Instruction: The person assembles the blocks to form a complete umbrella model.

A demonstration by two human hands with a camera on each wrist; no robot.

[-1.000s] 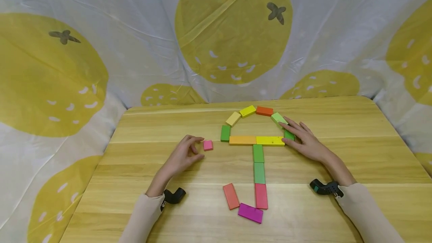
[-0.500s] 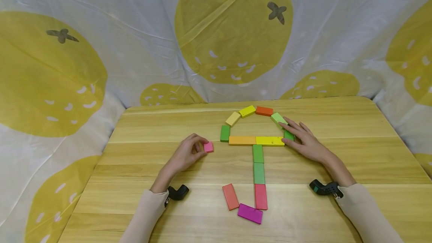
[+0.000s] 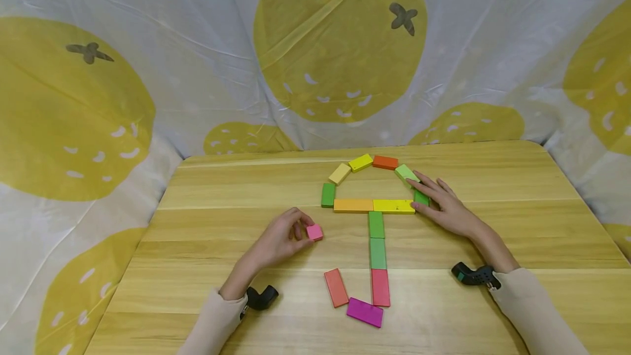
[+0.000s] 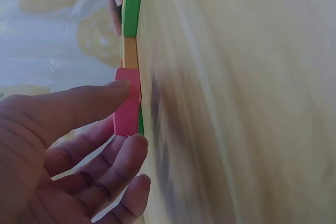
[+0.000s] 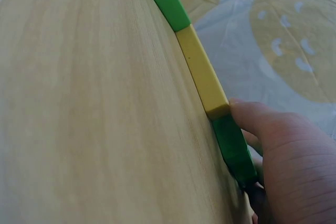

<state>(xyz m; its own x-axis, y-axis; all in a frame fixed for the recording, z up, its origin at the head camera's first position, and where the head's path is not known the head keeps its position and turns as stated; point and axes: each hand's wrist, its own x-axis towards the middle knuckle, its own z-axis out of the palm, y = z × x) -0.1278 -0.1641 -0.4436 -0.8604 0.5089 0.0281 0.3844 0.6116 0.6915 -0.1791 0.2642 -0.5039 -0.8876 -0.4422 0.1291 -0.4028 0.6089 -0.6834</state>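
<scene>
My left hand (image 3: 282, 239) pinches a small pink block (image 3: 314, 232) between thumb and fingers, left of the block figure. In the left wrist view, the pink block (image 4: 126, 116) appears just off the tabletop. My right hand (image 3: 447, 211) rests at the right end of the arch, its fingers nearly straight. Its fingertips touch the light green block (image 3: 405, 173) and partly hide the dark green block (image 3: 422, 198). The thumb lies against the end of the yellow block (image 3: 393, 206), as the right wrist view also shows.
An orange block (image 3: 353, 205) continues the crossbar. Below it runs a stem with a green block (image 3: 377, 224) and a red-pink block (image 3: 380, 287). A purple block (image 3: 365, 312) and a coral block (image 3: 336, 287) form a hook. A patterned cloth (image 3: 222, 43) hangs behind the wooden table (image 3: 207, 190).
The left hand has closed its fingers on the pink block and moved it slightly right and nearer the front. The right hand has stayed in place.
</scene>
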